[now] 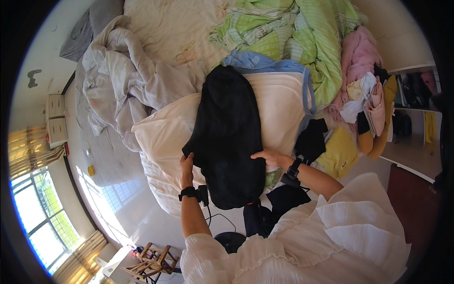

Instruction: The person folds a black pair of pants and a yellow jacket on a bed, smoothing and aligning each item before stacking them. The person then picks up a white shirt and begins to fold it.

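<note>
A black garment (231, 137) lies lengthwise across the bed, its lower end hanging over the near edge. I cannot make out what kind of garment it is. My left hand (187, 164) is closed on its left edge, where a corner of cloth sticks out. My right hand (273, 158) pinches the opposite edge between thumb and fingers. Beneath the garment a cream cloth with blue trim (281, 102) is spread out.
A grey quilt (142, 75) lies rumpled at the left, a green one (302, 33) at the far right. Folded clothes (373, 99), a yellow garment (338, 149) and a smaller black one (311, 139) lie rightward, beside open shelves (416, 135). A wooden chair (153, 260) stands lower left.
</note>
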`<state>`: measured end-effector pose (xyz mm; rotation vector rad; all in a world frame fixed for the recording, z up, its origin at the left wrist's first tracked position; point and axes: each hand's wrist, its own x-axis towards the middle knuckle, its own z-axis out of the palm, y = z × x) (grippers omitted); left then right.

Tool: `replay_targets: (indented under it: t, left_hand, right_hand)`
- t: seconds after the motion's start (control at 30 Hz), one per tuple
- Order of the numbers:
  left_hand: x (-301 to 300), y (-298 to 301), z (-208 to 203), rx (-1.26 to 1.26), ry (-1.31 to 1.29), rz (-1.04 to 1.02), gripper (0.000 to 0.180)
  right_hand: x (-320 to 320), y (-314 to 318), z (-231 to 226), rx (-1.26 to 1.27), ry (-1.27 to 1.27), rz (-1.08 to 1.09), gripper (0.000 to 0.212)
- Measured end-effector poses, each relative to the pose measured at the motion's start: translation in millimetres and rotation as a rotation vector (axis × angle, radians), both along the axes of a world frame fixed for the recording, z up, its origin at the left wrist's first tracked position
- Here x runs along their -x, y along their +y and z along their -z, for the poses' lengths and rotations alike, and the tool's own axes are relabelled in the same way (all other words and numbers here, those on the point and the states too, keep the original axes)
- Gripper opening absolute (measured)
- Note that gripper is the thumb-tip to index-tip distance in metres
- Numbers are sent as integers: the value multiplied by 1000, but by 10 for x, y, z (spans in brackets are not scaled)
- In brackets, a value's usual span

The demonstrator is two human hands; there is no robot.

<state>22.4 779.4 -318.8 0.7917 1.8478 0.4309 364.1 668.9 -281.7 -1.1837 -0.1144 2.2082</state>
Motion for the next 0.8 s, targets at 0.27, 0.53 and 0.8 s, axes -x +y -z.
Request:
replay_targets:
  t: [0.27, 0.53, 0.8]
  left_hand:
    - [109, 96, -509, -254, 84, 143, 25]
    - [357, -132, -1369, -255, -410, 96, 42]
    - [743, -762, -1814, 97, -565, 291, 49]
  right_hand:
    - [92, -399, -374, -286, -201, 23, 39]
    - [414, -864, -1152, -306, -358, 261, 35]
    - [852, -1235, -1728, -271, -703, 369, 38]
